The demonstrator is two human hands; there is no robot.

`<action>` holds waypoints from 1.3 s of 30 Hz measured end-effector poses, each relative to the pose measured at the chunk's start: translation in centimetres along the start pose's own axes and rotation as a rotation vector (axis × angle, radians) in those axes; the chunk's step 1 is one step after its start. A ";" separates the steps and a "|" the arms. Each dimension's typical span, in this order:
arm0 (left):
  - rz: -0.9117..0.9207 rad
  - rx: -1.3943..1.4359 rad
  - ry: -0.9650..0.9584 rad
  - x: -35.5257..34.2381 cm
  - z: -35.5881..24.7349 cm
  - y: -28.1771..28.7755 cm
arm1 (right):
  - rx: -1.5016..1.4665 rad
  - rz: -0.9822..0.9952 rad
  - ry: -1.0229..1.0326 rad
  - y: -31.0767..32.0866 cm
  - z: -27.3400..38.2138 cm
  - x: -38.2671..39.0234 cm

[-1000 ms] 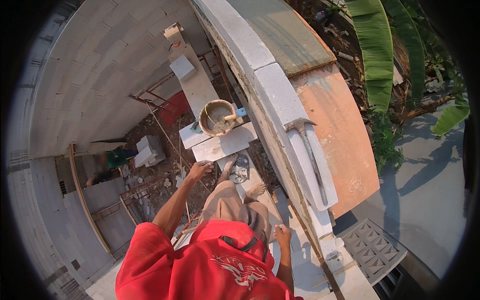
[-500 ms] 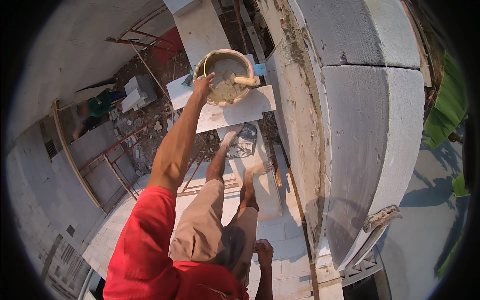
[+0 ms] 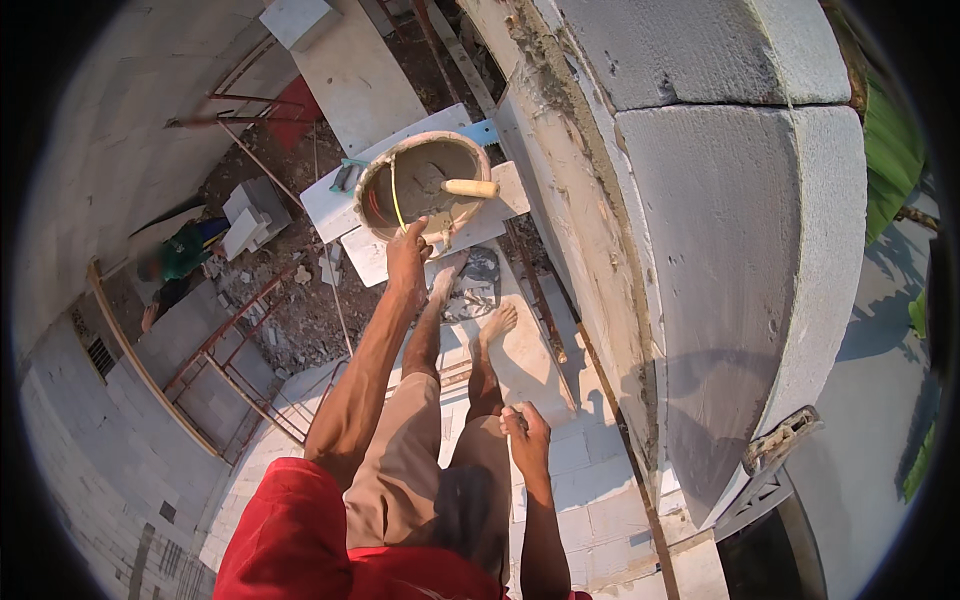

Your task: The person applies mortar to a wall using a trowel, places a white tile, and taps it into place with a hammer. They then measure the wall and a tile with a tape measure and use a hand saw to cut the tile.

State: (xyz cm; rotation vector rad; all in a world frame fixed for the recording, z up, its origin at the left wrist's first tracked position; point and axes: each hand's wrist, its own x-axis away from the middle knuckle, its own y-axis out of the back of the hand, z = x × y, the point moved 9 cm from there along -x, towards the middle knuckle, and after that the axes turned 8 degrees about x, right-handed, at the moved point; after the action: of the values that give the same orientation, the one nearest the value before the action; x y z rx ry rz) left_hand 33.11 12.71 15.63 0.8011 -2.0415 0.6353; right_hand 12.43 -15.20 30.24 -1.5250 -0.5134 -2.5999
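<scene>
My left hand (image 3: 408, 258) is closed on the yellow handle (image 3: 396, 190) of a round bucket (image 3: 366, 205), at its near side. Grey wet mortar (image 3: 425, 175) fills part of the bucket. A trowel with a wooden grip (image 3: 470, 188) lies across the right part of its rim, its blade not clearly visible. Under the bucket are pale boards or blocks (image 3: 365, 252). My right hand (image 3: 527, 437) hangs above my right thigh with its fingers curled; whether anything is inside them is hidden.
A handsaw with a teal grip (image 3: 345, 176) lies behind the bucket. To the right runs a wall of grey blocks (image 3: 690, 230) with mortar along its side. My bare feet stand on a plank (image 3: 530, 350). Red scaffold frames (image 3: 235, 370) and another person (image 3: 180, 255) are at left, below.
The bucket now sits lower and further left in view, with my left hand at its near side. My right hand has come up and forward over my thigh. My right foot has shifted.
</scene>
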 end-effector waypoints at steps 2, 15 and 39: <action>0.006 -0.004 -0.023 3.7 2.4 -0.6 | -0.010 -0.057 0.079 -0.5 2.1 -2.1; 0.156 -0.340 0.325 26.7 30.6 3.2 | -0.104 0.249 -0.352 1.4 -11.3 -9.0; 0.337 -0.800 0.681 27.2 53.6 10.9 | -0.052 0.052 -0.550 4.7 -47.9 -5.1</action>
State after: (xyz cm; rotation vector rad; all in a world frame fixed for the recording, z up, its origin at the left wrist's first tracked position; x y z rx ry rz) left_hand -14.69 -24.66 8.66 -0.2197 -1.5715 0.1704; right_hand -23.80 -35.78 5.58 -2.2422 -0.4326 -2.1466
